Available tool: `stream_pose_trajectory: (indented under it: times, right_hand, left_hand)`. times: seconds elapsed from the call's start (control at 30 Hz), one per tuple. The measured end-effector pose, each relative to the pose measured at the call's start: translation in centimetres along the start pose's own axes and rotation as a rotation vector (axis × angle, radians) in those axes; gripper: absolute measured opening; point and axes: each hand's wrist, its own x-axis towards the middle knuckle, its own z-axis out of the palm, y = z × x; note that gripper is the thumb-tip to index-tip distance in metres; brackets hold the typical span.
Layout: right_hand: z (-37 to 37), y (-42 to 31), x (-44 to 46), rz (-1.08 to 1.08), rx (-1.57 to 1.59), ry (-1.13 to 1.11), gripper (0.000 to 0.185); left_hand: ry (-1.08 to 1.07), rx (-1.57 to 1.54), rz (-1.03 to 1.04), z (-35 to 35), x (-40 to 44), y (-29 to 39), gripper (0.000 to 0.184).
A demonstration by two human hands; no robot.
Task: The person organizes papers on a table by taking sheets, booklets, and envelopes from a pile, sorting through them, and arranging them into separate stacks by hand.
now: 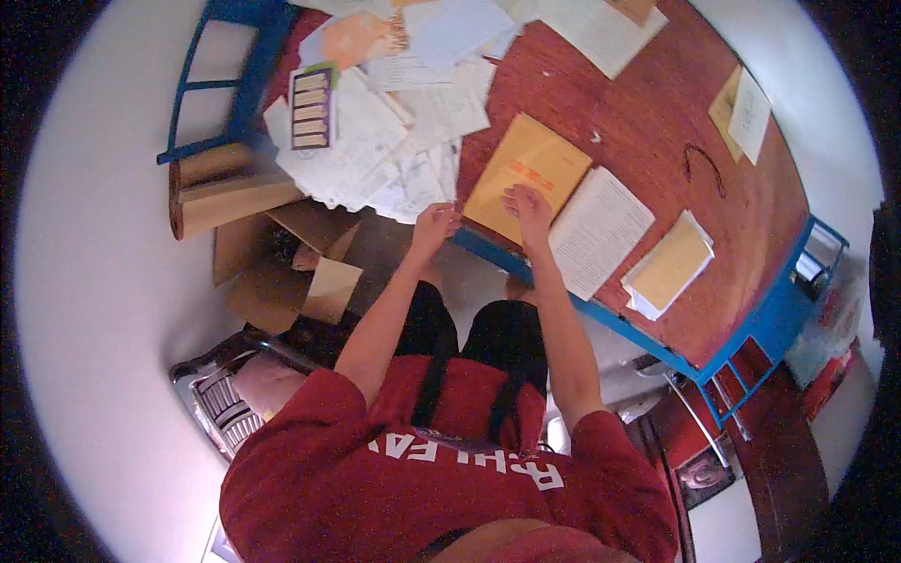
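Note:
A tan envelope [549, 155] with orange print lies at the table's near edge. Over its lower part is my right hand [531, 214], fingers curled in; whether anything is between them is hidden. My left hand [434, 229] hovers at the edge, just left of the envelope, its fingers drawn together. Anything it may be gripping is too small to make out. To the right of the envelope, a white printed booklet [601, 230] lies flat. Loose white papers [352, 141] spread to the left of my left hand.
Farther right on the reddish table [648, 122] sit a stack of papers with a tan cover [671, 263] and a dark cord loop [706, 169]. A purple-framed card [312, 108] tops the left papers. Cardboard boxes [267, 272] stand below left. Blue metal frames [765, 328] flank the table.

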Motion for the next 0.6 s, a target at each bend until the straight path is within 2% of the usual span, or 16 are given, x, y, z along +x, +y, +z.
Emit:
stream_pose_trajectory:
  times: [0.03,0.07,0.13,0.17,0.23,0.4,0.43,0.5,0.6]
  right_hand:
    - [2.2,-0.4,0.6,0.079,0.211,-0.012,0.031]
    - [3.8,-0.3,1.5,0.084,0.206,-0.026,0.031]
    - [6.4,0.3,3.6,0.117,0.507,-0.112,0.040]
    - [7.6,0.7,4.7,0.121,0.504,-0.117,0.040]
    - [9.9,-0.1,6.3,0.130,0.428,0.085,0.045]
    - [12.4,-1.5,9.4,0.255,0.246,0.211,0.030]
    - [12.9,-1.8,9.6,0.256,0.239,0.214,0.030]
    - [13.5,-2.3,10.0,0.157,-0.050,0.124,0.027]
    - [13.5,-2.3,9.7,0.103,-0.149,0.151,0.026]
  left_hand:
    - [0.004,-0.076,-0.006,-1.1,0.2,1.4,0.028]
    - [0.017,-0.084,-0.003,-2.0,0.5,2.8,0.028]
    - [0.058,-0.114,-0.001,-3.6,1.0,5.0,0.032]
    - [0.064,-0.118,-0.001,-4.4,1.3,6.1,0.032]
    - [0.042,-0.164,0.031,-5.9,2.1,7.3,0.029]
    - [0.067,-0.209,-0.003,-8.2,4.8,8.3,0.031]
    - [0.081,-0.235,-0.019,-8.3,5.0,8.5,0.031]
    - [0.107,-0.220,-0.031,-8.3,5.1,8.7,0.031]
    - [0.081,-0.233,-0.010,-8.3,5.3,8.6,0.029]
